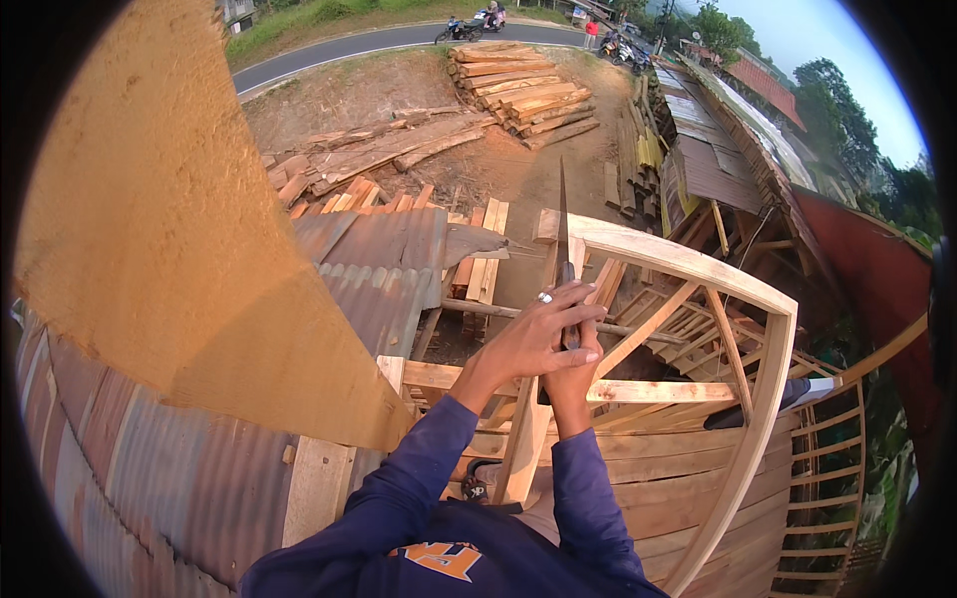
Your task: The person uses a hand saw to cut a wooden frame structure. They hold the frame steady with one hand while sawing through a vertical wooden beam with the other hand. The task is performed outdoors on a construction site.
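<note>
Both hands are together near the middle of the view, closed about the dark handle of a long-bladed tool point(563, 214). Its narrow blade points away from me and is seen edge-on, so I cannot tell whether it is a saw or a machete. My left hand point(533, 331), with a ring on one finger, lies over the grip. Partly covered by it, my right hand point(575, 371) wraps the handle from below and the right. Just beyond the hands stands a pale wooden frame point(678, 244) with a curved top rail and slanting braces point(648, 331).
A large, close plank point(189, 219) slants down the left, above rusty corrugated roofing point(150, 468). A black-handled tool point(753, 404) rests by the frame's right side. Wooden slats point(658, 468) lie below. Farther off are stacked timber point(523, 90), a road point(369, 50) and parked motorbikes.
</note>
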A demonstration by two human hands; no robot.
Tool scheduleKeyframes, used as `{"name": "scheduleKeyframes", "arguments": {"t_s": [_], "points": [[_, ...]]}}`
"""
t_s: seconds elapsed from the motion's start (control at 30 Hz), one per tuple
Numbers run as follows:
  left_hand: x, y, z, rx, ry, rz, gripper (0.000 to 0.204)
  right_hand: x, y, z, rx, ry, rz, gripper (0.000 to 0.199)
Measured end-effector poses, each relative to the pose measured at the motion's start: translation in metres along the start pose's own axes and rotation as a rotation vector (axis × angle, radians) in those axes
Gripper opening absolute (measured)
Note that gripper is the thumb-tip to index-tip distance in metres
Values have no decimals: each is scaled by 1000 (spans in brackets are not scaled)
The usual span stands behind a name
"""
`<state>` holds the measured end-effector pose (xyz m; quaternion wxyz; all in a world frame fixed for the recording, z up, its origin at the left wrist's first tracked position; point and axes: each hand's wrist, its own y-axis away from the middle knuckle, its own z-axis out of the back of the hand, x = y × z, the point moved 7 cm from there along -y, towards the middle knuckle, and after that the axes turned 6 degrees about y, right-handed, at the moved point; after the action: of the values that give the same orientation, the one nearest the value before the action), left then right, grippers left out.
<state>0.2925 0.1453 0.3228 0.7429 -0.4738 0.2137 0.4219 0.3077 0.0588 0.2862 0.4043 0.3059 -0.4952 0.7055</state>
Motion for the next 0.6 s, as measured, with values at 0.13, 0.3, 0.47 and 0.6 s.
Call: {"name": "scheduleKeyframes", "arguments": {"t_s": [0.13,0.3,0.47,0.6], "points": [[0,-7,-5,-2,33,-1,59,-10,-4,2,26,-80,-76,55],[-3,-19,-11,-11,24,-67,51,-12,-7,11,-2,-55,-10,47],[-17,-11,-11,70,197,-102,37,27,21,27,-14,62,36,44],[-25,-14,-26,47,323,-141,35,18,41,39,16,22,-84,41]]}}
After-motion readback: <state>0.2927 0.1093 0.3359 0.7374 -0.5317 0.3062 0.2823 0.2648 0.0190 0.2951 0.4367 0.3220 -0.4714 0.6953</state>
